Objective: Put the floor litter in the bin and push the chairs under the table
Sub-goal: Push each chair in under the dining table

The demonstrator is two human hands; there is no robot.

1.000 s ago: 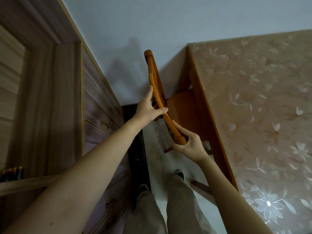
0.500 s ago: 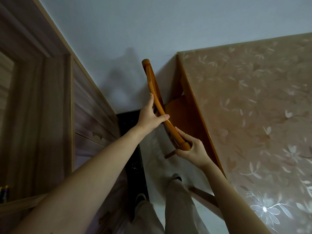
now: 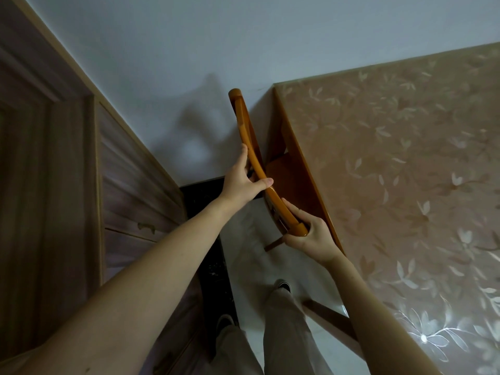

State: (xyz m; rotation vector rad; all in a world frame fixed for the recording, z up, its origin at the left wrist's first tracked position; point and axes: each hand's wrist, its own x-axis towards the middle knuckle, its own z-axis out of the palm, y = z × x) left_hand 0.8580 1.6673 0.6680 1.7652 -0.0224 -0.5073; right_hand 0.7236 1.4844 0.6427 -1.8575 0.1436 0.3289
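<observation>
An orange-brown wooden chair (image 3: 244, 125) stands at the table's left edge, its curved top rail running from the wall toward me. Most of its seat (image 3: 286, 177) lies beneath the table (image 3: 400, 169), which wears a pinkish floral cover. My left hand (image 3: 240, 182) grips the middle of the top rail, thumb over it. My right hand (image 3: 308, 236) holds the rail's near end. One chair leg shows below the right hand. No litter or bin is in view.
A wooden cabinet with drawers (image 3: 127, 212) and a door frame line the left side, leaving a narrow strip of pale floor (image 3: 251, 266) with a dark threshold. A white wall closes the far end. My legs and shoes (image 3: 282, 285) stand in the gap.
The chair has slid further beneath the table, so less of its seat shows. Both hands have kept their grip on the top rail.
</observation>
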